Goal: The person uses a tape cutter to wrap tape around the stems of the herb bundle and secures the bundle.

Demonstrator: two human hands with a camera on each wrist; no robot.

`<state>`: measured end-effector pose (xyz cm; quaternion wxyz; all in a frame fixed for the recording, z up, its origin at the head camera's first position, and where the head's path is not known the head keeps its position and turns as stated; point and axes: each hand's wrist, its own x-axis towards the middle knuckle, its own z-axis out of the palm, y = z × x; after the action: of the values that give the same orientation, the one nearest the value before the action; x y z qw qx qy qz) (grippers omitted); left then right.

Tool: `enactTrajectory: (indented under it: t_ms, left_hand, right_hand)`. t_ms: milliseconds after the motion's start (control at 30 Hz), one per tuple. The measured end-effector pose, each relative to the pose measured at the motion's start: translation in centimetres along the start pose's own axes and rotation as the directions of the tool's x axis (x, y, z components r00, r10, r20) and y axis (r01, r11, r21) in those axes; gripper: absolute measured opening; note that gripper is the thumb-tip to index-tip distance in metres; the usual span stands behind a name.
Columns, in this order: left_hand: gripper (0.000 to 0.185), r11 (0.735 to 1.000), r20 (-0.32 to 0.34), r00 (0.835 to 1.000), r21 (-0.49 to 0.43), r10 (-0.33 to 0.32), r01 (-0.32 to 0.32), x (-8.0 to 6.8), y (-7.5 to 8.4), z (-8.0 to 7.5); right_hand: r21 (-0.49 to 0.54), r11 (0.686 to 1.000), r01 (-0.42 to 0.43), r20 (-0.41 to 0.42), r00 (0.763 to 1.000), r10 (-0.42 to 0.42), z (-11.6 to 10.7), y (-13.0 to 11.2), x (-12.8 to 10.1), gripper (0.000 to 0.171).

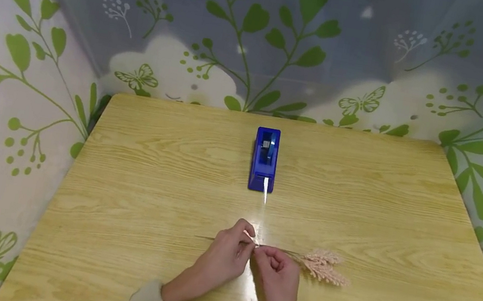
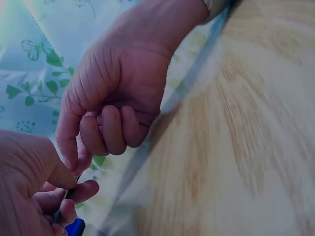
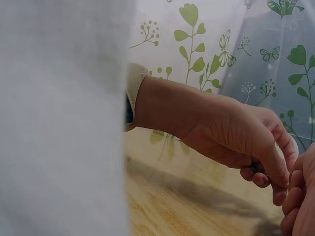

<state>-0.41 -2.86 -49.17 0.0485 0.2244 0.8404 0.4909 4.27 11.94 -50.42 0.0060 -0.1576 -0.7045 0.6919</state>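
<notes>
Only overhead shows both hands, left hand (image 1: 226, 252) and right hand (image 1: 275, 265), pinching the dried sprig (image 1: 323, 265).

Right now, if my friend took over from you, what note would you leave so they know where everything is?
Left hand: pinches the thin stems of the dried grass sprigs, with a bit of clear tape at its fingertips.
Right hand: pinches the same stems just beside it.
Sprigs lie on the wooden table, fluffy heads pointing right.
Blue tape dispenser stands behind the hands, a loose tape end hanging off its front.
Done: a piece of tape is at the stems.
Left: I cannot tell whether the tape is wrapped fully round.
</notes>
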Motion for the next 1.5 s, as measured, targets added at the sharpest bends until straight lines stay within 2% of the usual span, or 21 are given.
enactTrajectory:
  t_ms: [333,533,700,867,967,1067,1167,1267,1400,1500]
  left_hand:
    - [0.016,0.998,-0.041,0.997,0.027,0.06,-0.059,0.0,1.3,-0.4]
    - [0.013,0.995,-0.058,0.995,0.06,0.083,-0.079,0.1,1.6,-0.4]
    - [0.017,0.987,-0.082,0.988,0.106,0.128,-0.119,-0.1,1.5,-0.3]
    - [0.018,0.983,-0.094,0.982,0.098,0.166,-0.157,-0.3,1.3,-0.3]
    - [0.018,0.983,-0.101,0.981,0.098,0.164,-0.154,-0.1,1.2,-0.4]
    - [0.018,0.983,-0.112,0.98,0.102,0.162,-0.151,-0.1,1.0,-0.4]
    - [0.017,0.981,-0.125,0.976,0.095,0.18,-0.169,-0.2,0.9,-0.4]
    - [0.018,0.977,-0.138,0.969,0.097,0.203,-0.191,-0.3,0.7,-0.3]
    - [0.019,0.974,-0.148,0.967,0.114,0.21,-0.194,-0.3,0.5,-0.3]
    - [0.02,0.975,-0.15,0.967,0.11,0.207,-0.191,-0.4,0.4,-0.3]
  right_hand:
    - [0.12,0.993,0.022,-0.035,0.999,-0.018,0.1,-0.5,-0.3,0.017]
    - [0.129,0.991,0.036,-0.038,0.999,-0.032,0.0,-0.3,-0.2,0.017]
    - [0.12,0.987,0.109,-0.04,0.994,-0.105,0.0,0.1,0.0,0.011]
    - [0.115,0.983,0.14,-0.045,0.99,-0.136,-0.2,0.3,0.1,0.007]
    - [0.141,0.985,0.104,-0.015,0.995,-0.103,-0.4,0.2,0.3,0.011]
    - [0.157,0.987,0.027,0.014,0.999,-0.03,-0.6,0.2,0.4,0.016]
    - [0.142,0.989,-0.046,0.012,0.999,0.045,-1.0,0.2,0.4,0.017]
    - [0.139,0.987,-0.085,0.011,0.996,0.084,-1.4,0.1,0.3,0.016]
    - [0.224,0.971,-0.08,0.096,0.994,0.06,-1.8,0.0,0.0,0.023]
    - [0.328,0.942,-0.072,0.185,0.983,0.01,-1.7,0.2,-0.2,0.024]
